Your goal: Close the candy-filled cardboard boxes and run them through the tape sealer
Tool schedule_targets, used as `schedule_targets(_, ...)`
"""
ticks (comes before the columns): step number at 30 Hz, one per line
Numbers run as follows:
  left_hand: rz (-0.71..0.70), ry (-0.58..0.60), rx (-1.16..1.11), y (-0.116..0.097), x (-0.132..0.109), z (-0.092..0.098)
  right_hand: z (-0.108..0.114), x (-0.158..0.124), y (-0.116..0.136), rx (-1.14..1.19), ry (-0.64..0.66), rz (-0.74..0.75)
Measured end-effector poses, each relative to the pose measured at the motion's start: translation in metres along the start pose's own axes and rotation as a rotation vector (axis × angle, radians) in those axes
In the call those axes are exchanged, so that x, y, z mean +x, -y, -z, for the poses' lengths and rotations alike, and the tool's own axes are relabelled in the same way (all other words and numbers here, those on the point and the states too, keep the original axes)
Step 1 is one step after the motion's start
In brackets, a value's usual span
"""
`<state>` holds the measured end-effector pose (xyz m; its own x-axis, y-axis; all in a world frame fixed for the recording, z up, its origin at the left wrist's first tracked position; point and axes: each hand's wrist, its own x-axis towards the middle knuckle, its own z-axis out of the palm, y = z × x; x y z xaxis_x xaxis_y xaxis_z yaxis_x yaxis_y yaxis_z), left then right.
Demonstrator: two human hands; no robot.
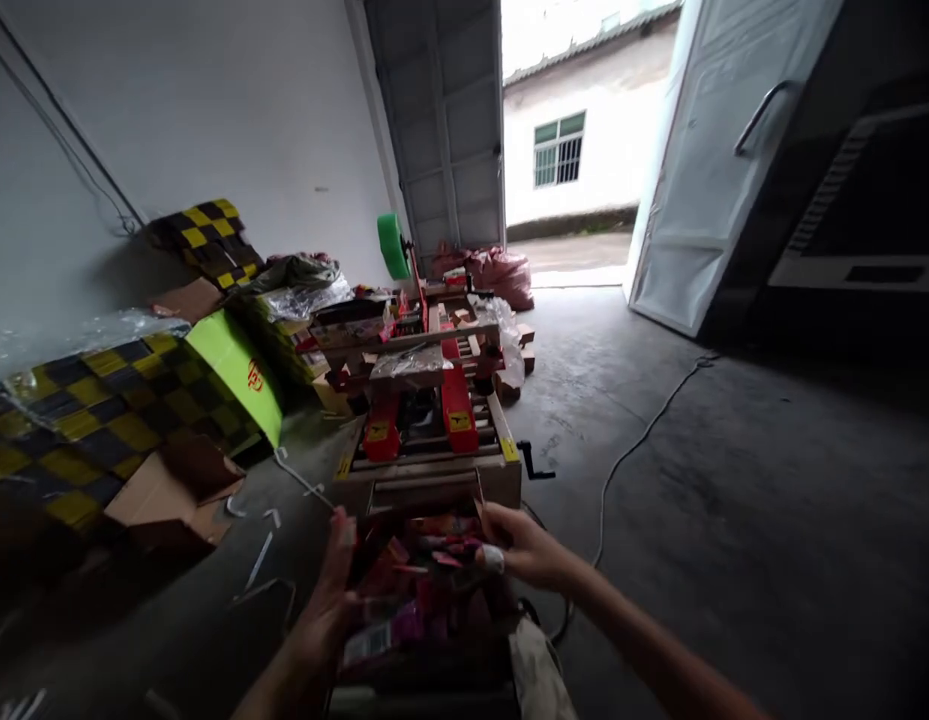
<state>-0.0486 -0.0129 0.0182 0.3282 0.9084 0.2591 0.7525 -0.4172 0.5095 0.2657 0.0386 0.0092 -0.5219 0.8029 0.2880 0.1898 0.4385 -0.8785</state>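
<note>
The left hand (329,590) is extended, with fingers straight, along the left side of an open box (419,697). The right hand (524,545) is bent at the far right edge of the box (a white wrap (492,558) encircles one digit); whether it grips the edge cannot be told. The box is located between both hands, at the near end of the scene. It contains red, pink and purple packets (415,620), partly blurred.

Directly beyond the box is a roller machine (404,468) with two red guide units (459,415), each bearing a yellow label. A black crank (535,465) projects from its right side. A green roll (393,246) is mounted farther back.

To the left, an open carton (160,490) lies on the floor near checkered bundles (96,430) in yellow and black. A grey cable (621,455) runs across the floor at right. Reddish sacks (501,277) rest at the far doorway.
</note>
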Motion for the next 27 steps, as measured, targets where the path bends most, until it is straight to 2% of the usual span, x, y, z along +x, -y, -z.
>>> schedule_targets(2, -0.066, 0.224, 0.09, -0.003, 0.006, -0.008, -0.002, 0.015, 0.014, -0.247, 0.273, 0.032)
schedule_targets(4, -0.168, 0.471, 0.218, -0.009, 0.018, -0.015, -0.013, 0.033, 0.023, -0.571, 0.472, 0.069)
schedule_targets(7, -0.211, 0.644, 0.312, -0.013, 0.04, -0.022, -0.032, 0.052, 0.03, -0.916, 0.63, 0.067)
schedule_targets(10, -0.149, 0.804, 0.237, -0.01, 0.057, -0.018, -0.034, 0.061, 0.039, -0.952, 0.76, -0.025)
schedule_targets(13, -0.119, 1.025, 0.08, -0.006, 0.068, -0.007, -0.021, 0.061, 0.047, -0.803, 0.948, -0.175)
schedule_targets(15, -0.115, 1.105, 0.006, -0.006, 0.072, -0.001, -0.011, 0.059, 0.048, -0.707, 1.036, -0.207)
schedule_targets(18, -0.065, 1.092, -0.037, -0.004, 0.072, 0.002, -0.003, 0.061, 0.038, -0.596, 1.025, -0.206)
schedule_targets(21, 0.005, 0.949, -0.069, 0.002, 0.071, 0.001, 0.001, 0.071, 0.024, -0.501, 0.857, -0.282)
schedule_targets(24, -0.027, 0.707, -0.076, 0.005, 0.066, -0.005, -0.004, 0.07, 0.025, -0.604, 0.535, -0.31)
schedule_targets(27, 0.002, 0.419, -0.018, -0.007, 0.054, -0.022, -0.028, 0.042, 0.036, -0.738, 0.158, -0.292)
